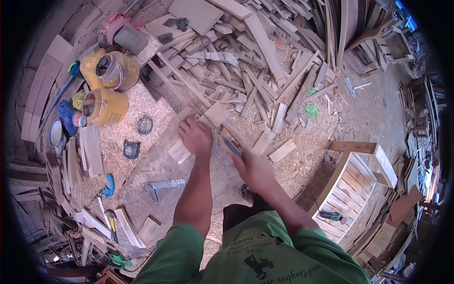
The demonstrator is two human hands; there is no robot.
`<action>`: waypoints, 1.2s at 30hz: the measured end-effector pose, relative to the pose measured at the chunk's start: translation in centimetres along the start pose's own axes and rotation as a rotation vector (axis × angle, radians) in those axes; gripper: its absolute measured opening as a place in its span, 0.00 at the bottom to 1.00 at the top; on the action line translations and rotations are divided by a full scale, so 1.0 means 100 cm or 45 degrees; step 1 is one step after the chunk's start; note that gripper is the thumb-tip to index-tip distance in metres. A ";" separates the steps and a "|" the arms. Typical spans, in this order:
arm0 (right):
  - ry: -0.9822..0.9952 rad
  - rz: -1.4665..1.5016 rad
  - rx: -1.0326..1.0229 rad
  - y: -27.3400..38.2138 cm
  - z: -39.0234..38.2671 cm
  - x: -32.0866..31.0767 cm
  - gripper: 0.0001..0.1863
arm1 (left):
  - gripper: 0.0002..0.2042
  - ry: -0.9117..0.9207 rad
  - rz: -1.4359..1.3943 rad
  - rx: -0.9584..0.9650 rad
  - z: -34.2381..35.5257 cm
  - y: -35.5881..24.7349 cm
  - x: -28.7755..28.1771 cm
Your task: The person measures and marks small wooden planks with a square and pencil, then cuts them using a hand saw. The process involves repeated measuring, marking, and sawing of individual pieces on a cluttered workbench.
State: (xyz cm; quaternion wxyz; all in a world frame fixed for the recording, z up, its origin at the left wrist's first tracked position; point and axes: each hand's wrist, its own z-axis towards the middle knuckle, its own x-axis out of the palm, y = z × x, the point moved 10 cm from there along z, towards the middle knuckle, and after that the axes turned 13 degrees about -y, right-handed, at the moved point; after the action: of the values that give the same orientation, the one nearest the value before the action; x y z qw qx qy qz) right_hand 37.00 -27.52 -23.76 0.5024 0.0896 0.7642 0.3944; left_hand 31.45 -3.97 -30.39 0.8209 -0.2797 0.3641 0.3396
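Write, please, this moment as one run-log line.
left hand: on pale flat wooden board | right hand: holding slim blue-handled tool | nearby: silver L-shaped metal piece

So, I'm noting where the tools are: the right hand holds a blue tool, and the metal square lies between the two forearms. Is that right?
Not quite: the head view shows the metal square lying to the left of the left forearm, not between the two. The right hand does hold a blue tool.
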 end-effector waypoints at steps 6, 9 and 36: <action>0.073 0.049 0.213 -0.043 -0.111 -0.064 0.23 | 0.10 0.012 0.000 0.018 -0.005 -0.003 -0.004; -0.047 0.008 0.078 -0.030 -0.008 0.013 0.22 | 0.10 -0.034 -0.021 0.042 -0.001 -0.014 -0.003; 0.169 -0.002 0.244 -0.051 -0.116 -0.092 0.22 | 0.11 0.011 -0.003 0.003 -0.003 -0.003 -0.003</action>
State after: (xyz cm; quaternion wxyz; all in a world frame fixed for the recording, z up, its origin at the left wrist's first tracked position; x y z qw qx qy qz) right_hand 32.97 -41.83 -18.68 0.4401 0.1103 0.8301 0.3242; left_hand 31.44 -4.46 -30.24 0.8200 -0.2804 0.3678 0.3371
